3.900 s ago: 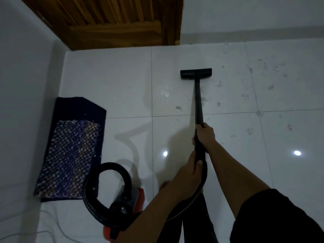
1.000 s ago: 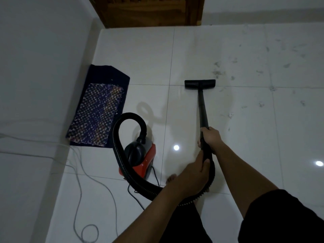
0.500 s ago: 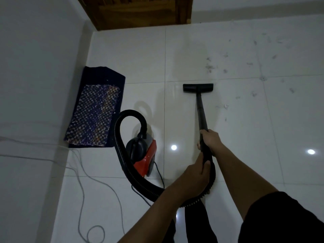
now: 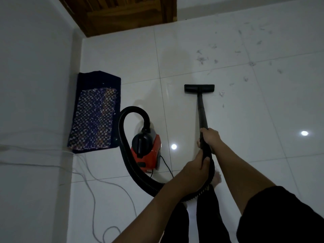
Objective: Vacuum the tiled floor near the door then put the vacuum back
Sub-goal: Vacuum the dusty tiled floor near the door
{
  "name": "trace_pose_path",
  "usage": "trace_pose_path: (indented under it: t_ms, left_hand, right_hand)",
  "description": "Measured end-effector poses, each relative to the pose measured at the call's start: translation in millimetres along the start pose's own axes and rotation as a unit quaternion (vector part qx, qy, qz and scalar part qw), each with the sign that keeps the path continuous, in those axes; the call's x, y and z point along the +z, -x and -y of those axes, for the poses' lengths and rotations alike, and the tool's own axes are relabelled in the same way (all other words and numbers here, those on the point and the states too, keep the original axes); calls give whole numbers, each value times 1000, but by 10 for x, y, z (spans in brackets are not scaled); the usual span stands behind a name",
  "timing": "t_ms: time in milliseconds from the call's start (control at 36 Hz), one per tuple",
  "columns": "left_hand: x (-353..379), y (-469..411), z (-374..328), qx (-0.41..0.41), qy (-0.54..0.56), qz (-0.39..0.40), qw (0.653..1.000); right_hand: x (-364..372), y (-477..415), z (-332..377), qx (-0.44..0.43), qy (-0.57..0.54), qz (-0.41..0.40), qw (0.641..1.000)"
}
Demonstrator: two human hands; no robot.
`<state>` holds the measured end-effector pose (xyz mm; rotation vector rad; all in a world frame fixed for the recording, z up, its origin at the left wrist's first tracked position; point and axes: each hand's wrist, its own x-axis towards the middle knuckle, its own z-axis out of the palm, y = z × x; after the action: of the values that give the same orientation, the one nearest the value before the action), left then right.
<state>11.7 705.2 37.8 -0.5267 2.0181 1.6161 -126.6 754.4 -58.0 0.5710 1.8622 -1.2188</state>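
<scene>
A red and black canister vacuum (image 4: 147,151) stands on the white tiled floor (image 4: 122,55), left of my legs. Its black hose (image 4: 125,151) loops up from the canister and round to the wand (image 4: 202,113). The wand's flat black floor head (image 4: 199,88) rests on a tile in front of me. My right hand (image 4: 209,138) is closed round the wand, further up it. My left hand (image 4: 194,168) grips the hose end just behind. Grey dust and hair specks (image 4: 202,59) lie beyond and to the right of the head. The wooden door (image 4: 122,13) is at the top.
A dark blue patterned mat (image 4: 95,118) lies against the white wall (image 4: 31,85) on the left. A thin grey cord (image 4: 91,188) trails in loops across the floor at lower left. A black power cord (image 4: 166,166) leaves the canister. My bare foot (image 4: 216,178) is under the hose.
Over the last second the floor head has slid back toward me, away from the dust patch. Since the oldest frame I have stepped back, bringing canister and cord into fuller view.
</scene>
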Motion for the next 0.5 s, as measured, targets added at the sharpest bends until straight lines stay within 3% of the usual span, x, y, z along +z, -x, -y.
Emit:
trace_pose_path:
  t_ms: [500]
  left_hand:
    - [211, 452, 161, -7, -34, 30, 999]
  right_hand:
    - [-33, 261, -537, 16, -6, -24, 1000]
